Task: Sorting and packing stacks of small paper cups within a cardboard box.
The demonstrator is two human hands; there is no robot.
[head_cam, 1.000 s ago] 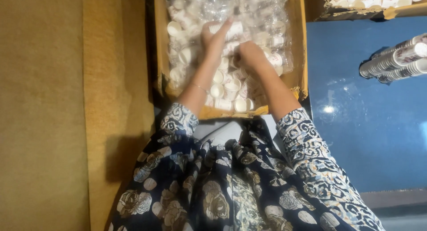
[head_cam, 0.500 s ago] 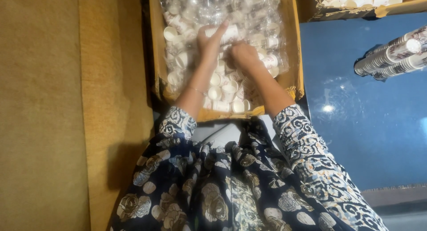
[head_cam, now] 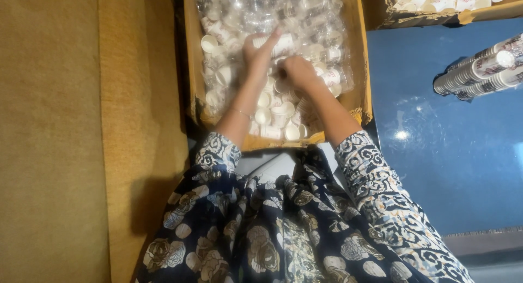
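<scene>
Both of my hands reach into a cardboard box [head_cam: 192,54] filled with several small white paper cups [head_cam: 265,100] lying loose in clear plastic wrap. My left hand [head_cam: 257,47] holds a short stack of white cups [head_cam: 280,43] near the middle of the box, fingers wrapped round it. My right hand [head_cam: 297,71] sits just to the right and slightly nearer, fingers curled down among the cups; what it grips is hidden. My patterned sleeves and dress fill the lower part of the view.
A second cardboard box [head_cam: 436,16] with cups stands at the top right. Long stacks of printed paper cups [head_cam: 479,70] lie on the blue surface [head_cam: 447,152] to the right. A tan cushioned surface [head_cam: 65,136] runs along the left.
My hands stay in the middle of the box; the left hand has shifted slightly and now grips a short stack of cups. The view has moved a little.
</scene>
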